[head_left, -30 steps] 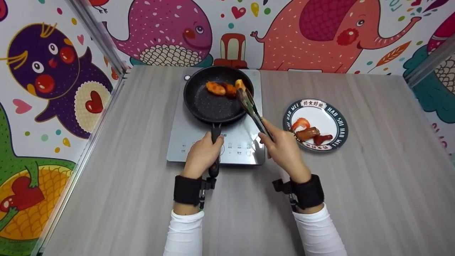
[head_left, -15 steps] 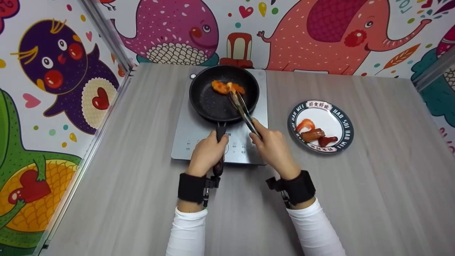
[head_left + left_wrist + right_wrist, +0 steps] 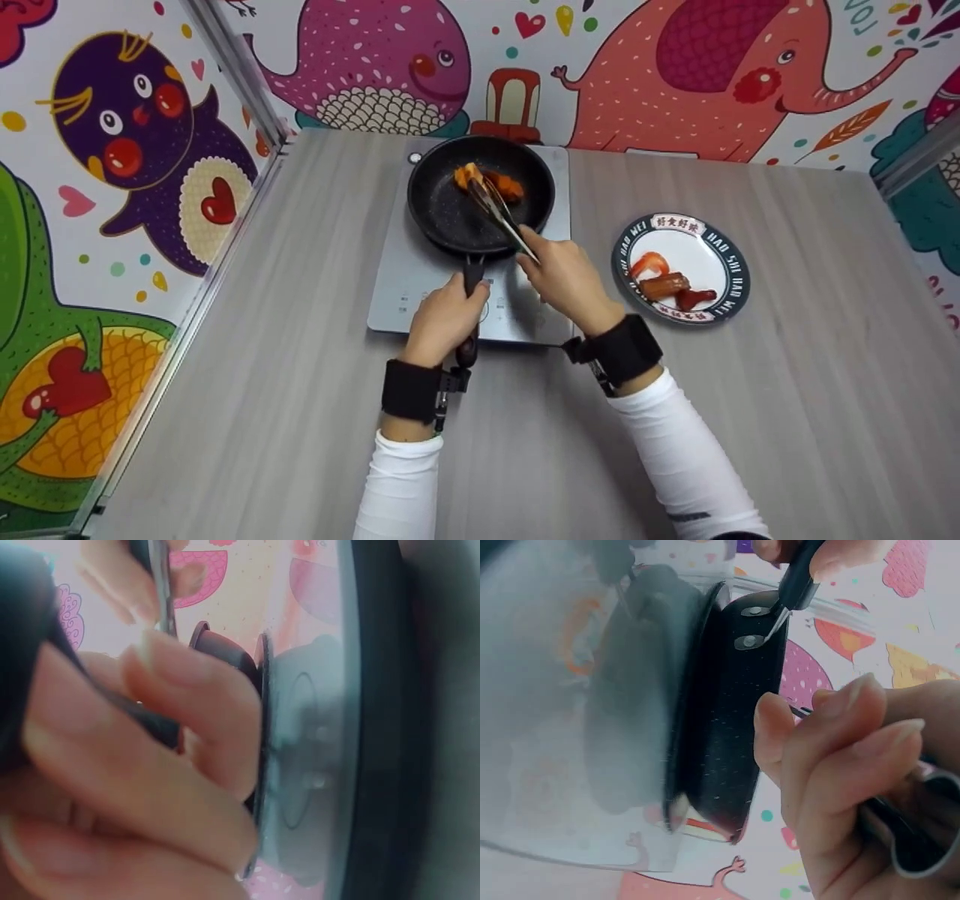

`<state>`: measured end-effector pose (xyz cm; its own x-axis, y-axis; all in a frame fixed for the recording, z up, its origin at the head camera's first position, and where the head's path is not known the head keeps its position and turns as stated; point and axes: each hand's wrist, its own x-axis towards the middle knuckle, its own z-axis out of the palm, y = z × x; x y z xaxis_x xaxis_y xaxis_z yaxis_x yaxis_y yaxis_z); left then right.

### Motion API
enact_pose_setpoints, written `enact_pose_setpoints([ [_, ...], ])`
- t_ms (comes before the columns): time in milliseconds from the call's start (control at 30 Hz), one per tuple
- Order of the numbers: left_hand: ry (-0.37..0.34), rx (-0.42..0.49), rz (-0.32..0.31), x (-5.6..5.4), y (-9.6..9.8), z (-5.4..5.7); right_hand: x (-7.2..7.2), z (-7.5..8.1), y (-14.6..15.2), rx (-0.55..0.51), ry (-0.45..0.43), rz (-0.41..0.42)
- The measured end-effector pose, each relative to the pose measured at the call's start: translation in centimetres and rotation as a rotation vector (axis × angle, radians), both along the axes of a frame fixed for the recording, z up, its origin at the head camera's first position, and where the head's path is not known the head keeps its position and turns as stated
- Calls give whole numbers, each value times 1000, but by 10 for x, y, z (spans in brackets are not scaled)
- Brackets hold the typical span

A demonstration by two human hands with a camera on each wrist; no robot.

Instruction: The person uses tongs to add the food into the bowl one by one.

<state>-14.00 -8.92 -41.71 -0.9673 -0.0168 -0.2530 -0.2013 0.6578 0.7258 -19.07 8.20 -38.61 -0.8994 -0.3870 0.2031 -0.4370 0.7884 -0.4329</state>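
A black frying pan (image 3: 442,217) sits on a silver induction cooktop (image 3: 390,300). My left hand (image 3: 446,319) grips the pan's handle (image 3: 473,274), fingers wrapped round it in the left wrist view. In my right hand (image 3: 566,281) is a pair of metal tongs (image 3: 499,212), reaching over the pan's rim. The tong tips are at an orange-brown piece of food (image 3: 463,177) in the pan. Right beside it lies another browned piece (image 3: 506,186), partly behind the tongs. From the right wrist view, curled fingers (image 3: 840,765) hold the tongs near the pan's speckled side.
Right of the cooktop stands a dark-rimmed plate (image 3: 739,281) carrying a shrimp (image 3: 651,264), a brown sausage-like piece (image 3: 664,286) and a small drumstick (image 3: 695,299). Cartoon-printed walls (image 3: 622,90) close off the back and left of the wood-grain table (image 3: 315,262).
The right hand and tongs have swept left across the pan, from the right-hand food to the left piece. The left hand stays on the handle. The head view has shifted slightly.
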Motion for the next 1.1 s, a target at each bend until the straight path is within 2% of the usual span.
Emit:
enact_pose_setpoints([
  [133,0,3,7,1,0,1,-11,12,-8,46,-32,40],
  [300,-21,21,10,1,0,2,-27,23,-17,31,-207,112],
  [400,-28,25,8,1,-1,2,-34,28,-23,16,-316,121],
  [500,-26,22,5,1,-1,2,-39,32,-30,10,-386,118],
  [800,-9,8,2,0,-1,0,-46,33,-44,-31,-447,124],
  [1100,-1,7,6,0,-2,0,-46,32,-47,-10,-434,112],
])
